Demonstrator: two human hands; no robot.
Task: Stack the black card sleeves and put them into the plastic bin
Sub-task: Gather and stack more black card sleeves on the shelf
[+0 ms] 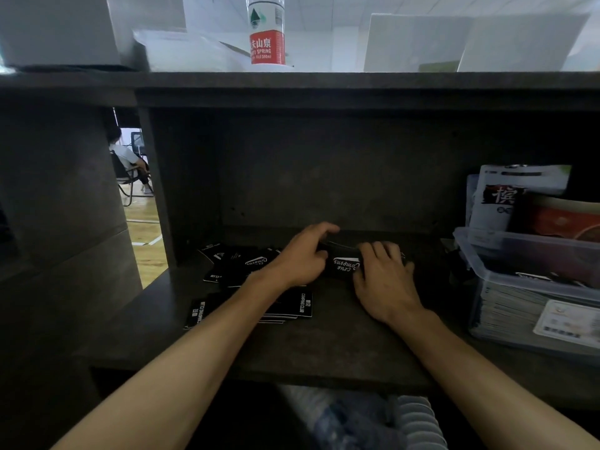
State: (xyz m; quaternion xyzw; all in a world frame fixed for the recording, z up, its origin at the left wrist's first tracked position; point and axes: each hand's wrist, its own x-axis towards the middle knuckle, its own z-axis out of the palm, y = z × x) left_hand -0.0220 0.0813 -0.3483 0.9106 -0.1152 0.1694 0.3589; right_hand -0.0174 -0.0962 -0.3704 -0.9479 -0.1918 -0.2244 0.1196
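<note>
Two bare hands meet over one small stack of black card sleeves (343,264) at the middle of the dark desk (324,345), just in front of its back panel. The left hand (300,254) curls its fingers and thumb round the left end of the stack, the index finger reaching over the far edge; the right hand (384,274) lies over the right end with its fingers bent down onto the top sleeve and its thumb against the near edge, so both hands grip the same stack. White lettering shows on the top sleeve between the two hands. To the left of the hands more loose black sleeves (240,271) lie scattered flat and overlapping on the desk; about six or seven can be made out, but the exact count is unclear because the left forearm covers part of them and the pile is dim. One clear plastic bin (519,287) stands at the right edge of the desk, near the stack but apart from it, with printed packets standing in its far part and a layered stack of cards or packets in its near part. On the shelf above stands one water bottle (267,37) with a red label.
</note>
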